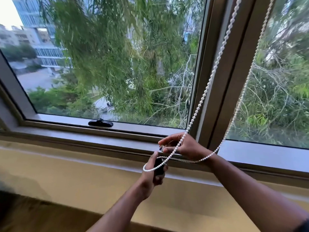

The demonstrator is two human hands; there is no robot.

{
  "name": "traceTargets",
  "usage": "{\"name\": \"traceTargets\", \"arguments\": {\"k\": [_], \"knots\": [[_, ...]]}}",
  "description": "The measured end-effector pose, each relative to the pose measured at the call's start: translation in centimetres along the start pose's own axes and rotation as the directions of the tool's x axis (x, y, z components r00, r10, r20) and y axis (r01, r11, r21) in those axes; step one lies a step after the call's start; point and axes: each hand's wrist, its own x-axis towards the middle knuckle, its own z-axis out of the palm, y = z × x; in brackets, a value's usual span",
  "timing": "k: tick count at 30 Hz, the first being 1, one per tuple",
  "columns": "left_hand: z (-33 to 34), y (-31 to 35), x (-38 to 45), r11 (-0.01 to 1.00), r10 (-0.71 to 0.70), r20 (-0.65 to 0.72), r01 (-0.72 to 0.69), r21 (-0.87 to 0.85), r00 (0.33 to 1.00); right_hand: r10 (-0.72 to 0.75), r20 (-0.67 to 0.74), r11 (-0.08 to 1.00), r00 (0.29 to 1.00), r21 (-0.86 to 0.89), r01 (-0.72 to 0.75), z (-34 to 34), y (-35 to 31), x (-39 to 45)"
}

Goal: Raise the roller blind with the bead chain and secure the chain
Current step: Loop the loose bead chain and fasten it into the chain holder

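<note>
The white plastic bead chain (211,82) hangs in two strands before the window mullion (234,64), looping low. My right hand (182,146) pinches it between fingertips over the sill (100,139). My left hand (154,171), nearer, closes around a small dark object (158,166), chain draped across it.

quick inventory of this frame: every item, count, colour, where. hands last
bead chain: one loop, white, two strands falling from top right, draped over both hands
dark object: one, black, gripped in left hand; cannot tell what it is
window handle: one, black, bottom rail of left pane
window frame: grey-brown, two panes, trees and buildings outside
sill ledge: one, beige, under the window
left hand: one, closed on dark object
right hand: one, fingers pinching something small, chain across it
</note>
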Motion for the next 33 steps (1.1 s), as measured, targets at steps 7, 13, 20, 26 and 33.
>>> {"name": "traceTargets", "arguments": {"k": [7, 13, 20, 26, 33], "knots": [[0.9, 0.3, 0.3, 0.979, 0.09, 0.077, -0.102, 0.175, 0.993, -0.135, 0.063, 0.968, 0.989, -0.207, 0.145, -0.6, -1.8, -1.3], [0.7, -0.5, 0.1, 0.909, 0.21, 0.091, -0.229, 0.349, 0.973, -0.191, 0.06, 0.955, 0.98, -0.221, 0.199, -0.9, -2.0, -1.8], [0.4, -1.1, 0.2, 0.862, 0.271, 0.075, -0.277, 0.425, 0.96, -0.194, 0.05, 0.946, 0.98, -0.254, 0.2, -0.5, -2.0, -2.0], [0.0, -1.9, 0.3, 0.821, 0.346, 0.085, -0.345, 0.454, 0.934, -0.183, 0.052, 0.941, 0.982, -0.28, 0.191, 0.0, -2.1, -2.4], [0.3, -2.3, 0.1, 0.777, 0.403, 0.079, -0.386, 0.497, 0.912, -0.156, 0.041, 0.929, 0.987, -0.334, 0.161, 0.7, -2.2, -2.8]]}}
